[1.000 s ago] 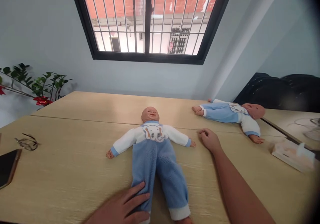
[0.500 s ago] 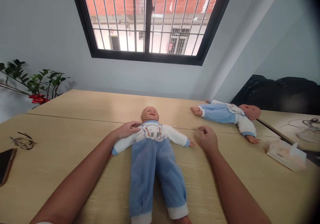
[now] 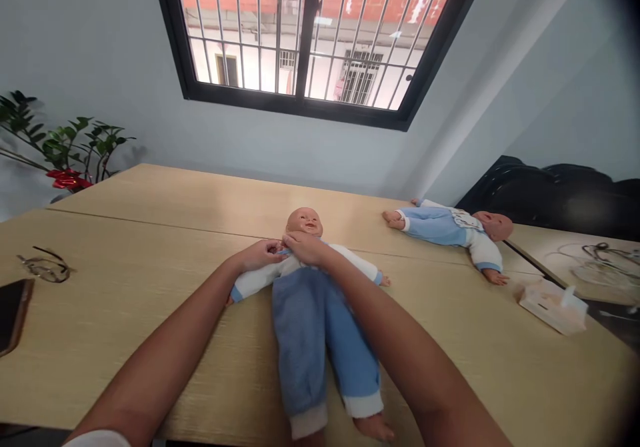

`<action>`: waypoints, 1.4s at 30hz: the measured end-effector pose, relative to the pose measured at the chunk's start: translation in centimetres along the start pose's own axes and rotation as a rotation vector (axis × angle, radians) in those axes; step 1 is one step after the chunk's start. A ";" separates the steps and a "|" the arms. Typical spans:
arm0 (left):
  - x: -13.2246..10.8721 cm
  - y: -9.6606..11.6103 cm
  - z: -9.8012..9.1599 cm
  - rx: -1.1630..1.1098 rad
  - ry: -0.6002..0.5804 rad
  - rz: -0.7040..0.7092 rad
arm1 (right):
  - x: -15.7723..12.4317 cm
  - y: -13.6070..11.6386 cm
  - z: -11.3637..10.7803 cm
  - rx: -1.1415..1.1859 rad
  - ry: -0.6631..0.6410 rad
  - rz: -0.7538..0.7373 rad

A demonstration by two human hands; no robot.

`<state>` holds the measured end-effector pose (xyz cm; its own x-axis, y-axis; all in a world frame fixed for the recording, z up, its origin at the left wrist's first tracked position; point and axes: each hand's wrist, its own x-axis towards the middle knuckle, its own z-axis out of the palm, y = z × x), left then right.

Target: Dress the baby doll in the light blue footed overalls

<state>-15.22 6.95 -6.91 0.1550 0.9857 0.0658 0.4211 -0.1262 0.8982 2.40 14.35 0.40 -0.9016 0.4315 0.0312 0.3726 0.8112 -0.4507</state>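
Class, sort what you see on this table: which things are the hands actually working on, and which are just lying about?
In hand:
- near doll, lying face up
- left hand and right hand, both at its chest just under the chin

Lying about:
- second doll, on its back, far right
- glasses
- phone
- tissue box
- plant

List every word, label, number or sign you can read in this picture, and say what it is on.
There is no readable text.
The near doll under the left hand and right hand: no lettering shows.
The far doll: bib print too small to read.
The tissue box: marks too blurred to read.
The phone: dark screen.
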 end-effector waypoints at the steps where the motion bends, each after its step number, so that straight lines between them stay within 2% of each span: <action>1: -0.4 0.3 -0.1 0.003 -0.010 0.003 | -0.1 0.6 -0.2 -0.008 -0.009 0.007; 7: -3.8 1.7 -1.0 -0.008 -0.029 0.011 | -0.6 2.1 -1.5 -0.072 -0.102 -0.073; 13: -6.9 1.6 0.1 -0.024 -0.022 -0.039 | 0.2 1.8 -1.2 -0.190 -0.235 -0.173; 18: -8.9 2.6 1.2 -0.046 0.012 -0.059 | 0.7 1.7 -1.6 -0.315 -0.150 -0.158; 21: -11.1 4.0 1.7 -0.038 -0.051 -0.041 | 0.1 2.1 -1.9 -0.356 -0.071 -0.098; 23: -12.8 4.9 2.4 0.055 -0.075 0.014 | -0.2 2.5 -1.8 -0.365 -0.036 -0.058; 25: -14.3 5.3 3.4 0.226 -0.006 0.066 | -0.4 2.6 -1.5 -0.368 -0.014 -0.026; 27: -15.4 5.2 4.9 0.388 0.132 0.088 | -0.3 2.4 -1.1 -0.369 0.002 0.000; 30: -16.4 4.8 7.4 0.522 0.335 0.124 | -0.1 1.9 -0.4 -0.376 0.022 0.035; 33: -16.9 4.7 9.4 0.603 0.451 0.196 | 0.1 1.4 0.3 -0.393 0.042 0.055; 38: -17.0 4.5 11.3 0.567 0.468 0.215 | 0.1 1.3 1.1 -0.409 0.046 0.017; 42: -16.7 4.6 11.1 0.436 0.385 0.134 | -0.3 0.9 1.2 -0.395 0.075 -0.006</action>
<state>-5.98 -11.34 -8.68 -0.0684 0.9173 0.3923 0.7608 -0.2065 0.6153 2.74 14.44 -1.08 -0.8912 0.4416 0.1040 0.4359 0.8970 -0.0729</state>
